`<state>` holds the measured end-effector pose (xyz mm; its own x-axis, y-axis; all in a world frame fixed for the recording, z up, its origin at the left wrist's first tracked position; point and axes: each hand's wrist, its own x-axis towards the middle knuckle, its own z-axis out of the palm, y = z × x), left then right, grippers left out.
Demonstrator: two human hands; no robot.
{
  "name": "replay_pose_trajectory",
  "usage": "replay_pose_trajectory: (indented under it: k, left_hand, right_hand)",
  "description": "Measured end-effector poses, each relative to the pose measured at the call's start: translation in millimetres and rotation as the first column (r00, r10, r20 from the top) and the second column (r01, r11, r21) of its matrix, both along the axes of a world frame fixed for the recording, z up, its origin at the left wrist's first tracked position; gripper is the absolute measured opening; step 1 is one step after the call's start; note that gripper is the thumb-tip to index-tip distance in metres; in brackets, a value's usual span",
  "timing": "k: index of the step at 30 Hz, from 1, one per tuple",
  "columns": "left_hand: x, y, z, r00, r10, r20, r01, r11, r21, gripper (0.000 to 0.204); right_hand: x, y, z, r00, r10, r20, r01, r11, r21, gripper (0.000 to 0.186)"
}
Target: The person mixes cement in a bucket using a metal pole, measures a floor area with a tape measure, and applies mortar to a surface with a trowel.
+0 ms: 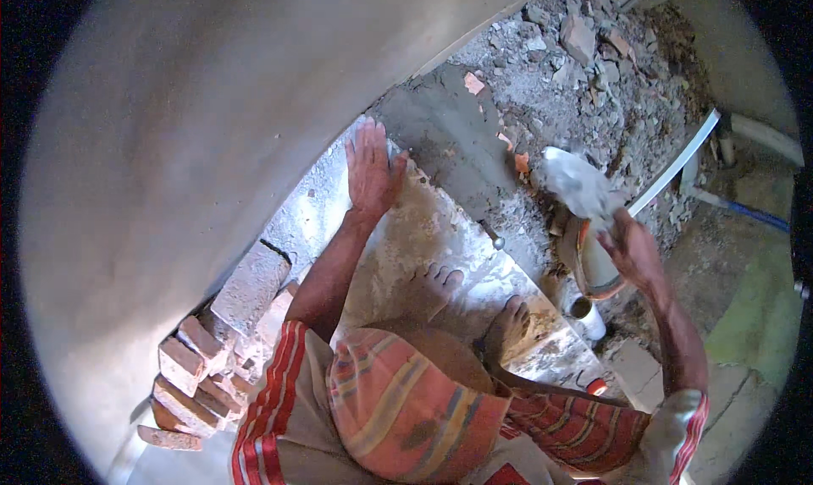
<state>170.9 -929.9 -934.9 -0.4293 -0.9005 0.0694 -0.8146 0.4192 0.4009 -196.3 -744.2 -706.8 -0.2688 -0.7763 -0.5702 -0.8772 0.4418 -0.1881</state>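
My left hand (373, 168) lies flat with its fingers stretched out at the far corner of a pale stone slab (398, 223), close to the wall. Just beyond the fingertips begins a smoothed patch of wet grey mortar (445, 129). My right hand (631, 248) is closed around the handle end of what looks like a trowel (580, 184). Its pale, mortar-smeared blade is blurred and points up and left over the rubble. Under that hand is a round-rimmed, brownish vessel or pipe mouth (600, 269) with a pale inside. The trowel's handle is mostly hidden by my fingers.
Broken rubble (584, 79) covers the far right ground. A long white strip (677, 163) slants across it, near a blue-ended pipe (754, 217). A short white pipe (588, 317) stands beside the slab. Bricks (199, 366) are stacked along the plastered wall (169, 146). My bare feet (508, 324) are on the slab.
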Motion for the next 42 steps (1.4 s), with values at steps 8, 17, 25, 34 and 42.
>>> replay_pose_trajectory:
  k: [8,17,25,34,42]
  left_hand:
    - [-13,-1,-11,0.99,0.015,0.143,-0.004,0.997,-0.078,0.078]
    - [-14,-3,-3,0.997,0.009,0.075,-0.009,1.0,-0.007,0.082]
    - [-14,-5,2,0.996,0.014,0.089,-0.018,0.999,0.044,0.082]
    - [-13,-5,4,0.999,0.011,0.046,-0.016,0.995,0.098,0.093]
    - [-13,-5,4,0.996,0.013,0.084,-0.02,0.997,0.077,0.092]
  right_hand:
    - [69,-158,-66,0.913,0.399,-0.087,-0.408,0.9,-0.152,0.032]
    - [94,-204,-101,0.867,0.492,-0.081,-0.498,0.863,-0.088,0.026]
    - [97,-195,-117,0.824,0.558,-0.103,-0.567,0.807,-0.163,0.019]
    - [90,-175,-95,0.826,0.549,-0.128,-0.562,0.819,-0.116,0.018]
    - [105,-203,-109,0.795,0.583,-0.167,-0.606,0.777,-0.17,0.024]
